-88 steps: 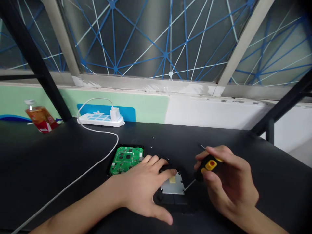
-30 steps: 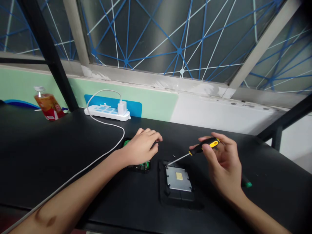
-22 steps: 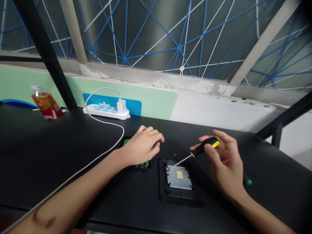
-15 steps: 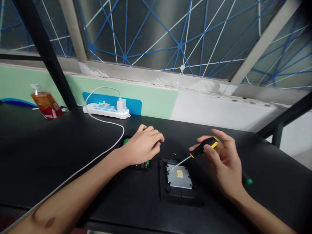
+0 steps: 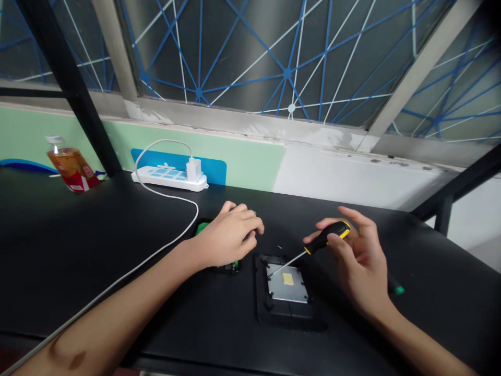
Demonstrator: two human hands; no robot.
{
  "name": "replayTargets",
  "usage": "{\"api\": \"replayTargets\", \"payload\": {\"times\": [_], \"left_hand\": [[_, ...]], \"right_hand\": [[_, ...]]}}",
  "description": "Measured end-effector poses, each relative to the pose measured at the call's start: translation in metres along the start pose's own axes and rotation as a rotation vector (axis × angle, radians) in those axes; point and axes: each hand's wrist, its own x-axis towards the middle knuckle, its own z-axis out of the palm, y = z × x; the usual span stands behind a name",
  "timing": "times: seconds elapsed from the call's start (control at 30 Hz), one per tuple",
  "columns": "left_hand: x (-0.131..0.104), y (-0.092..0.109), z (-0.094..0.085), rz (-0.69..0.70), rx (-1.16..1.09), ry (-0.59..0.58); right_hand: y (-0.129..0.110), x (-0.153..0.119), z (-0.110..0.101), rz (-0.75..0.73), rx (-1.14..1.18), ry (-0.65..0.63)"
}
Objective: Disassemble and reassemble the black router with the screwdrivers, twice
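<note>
My right hand (image 5: 358,261) holds a black and yellow screwdriver (image 5: 327,236) at a slant, gripped by thumb and fingers with the index finger raised. Its tip meets the left edge of a silver metal plate (image 5: 295,291) set in a black plastic housing (image 5: 261,308). A small pale yellow pad (image 5: 287,279) is stuck on the plate. My left hand (image 5: 230,235) hovers with curled fingers over a green circuit board (image 5: 202,228) in a black casing, largely covering it. A tiny speck shows at its fingers, too small to name. Beyond the housing lies a small screw (image 5: 279,247).
Behind my right hand lies a dark tool with a green end (image 5: 398,290). A white power strip (image 5: 168,177) with a plugged-in charger (image 5: 193,169) stands by the wall. Its white cable (image 5: 156,251) crosses the black table (image 5: 176,324). A drink bottle (image 5: 74,168) stands far left.
The view has shifted very slightly. Both hands and the screwdriver keep nearly the same pose, the tip still at the plate's left edge.
</note>
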Motion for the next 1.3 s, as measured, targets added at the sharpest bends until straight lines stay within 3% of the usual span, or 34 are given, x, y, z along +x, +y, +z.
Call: {"api": "replayTargets", "payload": {"times": [0.23, 0.43, 1.3], "left_hand": [[-0.002, 0.012, -0.010, 0.075, -0.185, -0.148], [-0.005, 0.016, -0.007, 0.133, -0.219, -0.210], [-0.005, 0.022, -0.004, 0.150, -0.193, -0.206]], "right_hand": [[-0.002, -0.001, -0.003, -0.027, -0.020, -0.007], [-0.003, -0.001, -0.002, -0.030, -0.005, -0.012], [-0.004, 0.000, -0.003, -0.053, -0.019, -0.036]]}}
